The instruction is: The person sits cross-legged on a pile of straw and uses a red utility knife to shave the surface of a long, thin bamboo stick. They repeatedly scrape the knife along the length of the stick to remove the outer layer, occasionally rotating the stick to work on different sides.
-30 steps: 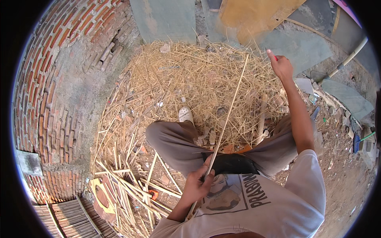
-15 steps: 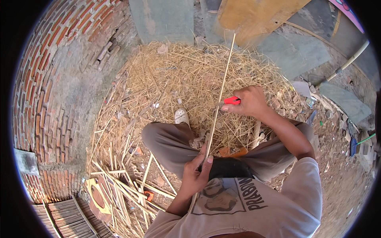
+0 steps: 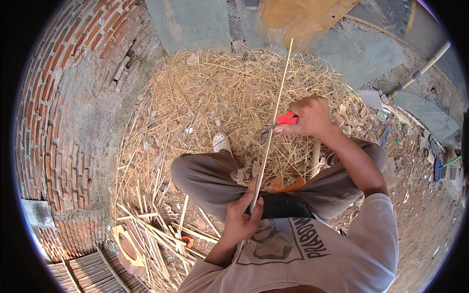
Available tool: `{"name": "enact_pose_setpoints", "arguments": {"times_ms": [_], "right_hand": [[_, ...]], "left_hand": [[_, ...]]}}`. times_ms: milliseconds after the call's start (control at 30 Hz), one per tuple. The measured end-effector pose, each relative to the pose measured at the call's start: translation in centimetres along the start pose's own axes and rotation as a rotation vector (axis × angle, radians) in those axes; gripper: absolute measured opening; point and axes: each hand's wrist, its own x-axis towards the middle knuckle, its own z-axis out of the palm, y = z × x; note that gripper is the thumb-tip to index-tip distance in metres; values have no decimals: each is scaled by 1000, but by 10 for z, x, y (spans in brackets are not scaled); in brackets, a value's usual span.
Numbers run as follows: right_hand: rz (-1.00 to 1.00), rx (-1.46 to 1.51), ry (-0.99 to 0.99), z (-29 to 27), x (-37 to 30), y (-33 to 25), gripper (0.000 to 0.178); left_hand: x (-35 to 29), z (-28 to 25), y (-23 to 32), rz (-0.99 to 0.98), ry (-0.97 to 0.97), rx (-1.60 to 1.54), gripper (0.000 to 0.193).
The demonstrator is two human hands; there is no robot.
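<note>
A long, thin pale bamboo strip (image 3: 280, 88) slants up and away from my lap. My left hand (image 3: 240, 215) is closed around its near end, with the thumb along it. Farther up, my right hand (image 3: 313, 115) grips a red-handled utility knife (image 3: 287, 118). The knife's blade meets the strip at about its middle; the exact contact is too small to make out. A dark pad (image 3: 281, 207) lies across my lap under the near end of the strip.
Straw-like shavings (image 3: 220, 88) cover the ground ahead. At the lower left, several cut strips (image 3: 146, 227) lie piled beside an orange object (image 3: 188, 240). A brick wall (image 3: 63, 146) rises on the left. Grey sheets (image 3: 190, 29) and a brown board (image 3: 298, 19) stand at the back.
The surroundings have shifted slightly left in view. My right hand and the knife are a little higher in the picture, at roughly the same place along the strip. Both grips are unchanged.
</note>
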Motion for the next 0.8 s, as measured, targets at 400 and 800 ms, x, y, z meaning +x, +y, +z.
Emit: {"name": "enact_pose_setpoints", "arguments": {"times_ms": [400,800], "right_hand": [[509,-132,-86,-7,27,68,78],[807,172,-104,-37,33,64,84]], "left_hand": [[-17,-8,16,-142,-101,-11,47],[-26,-17,-8,-356,-27,-600,48]]}}
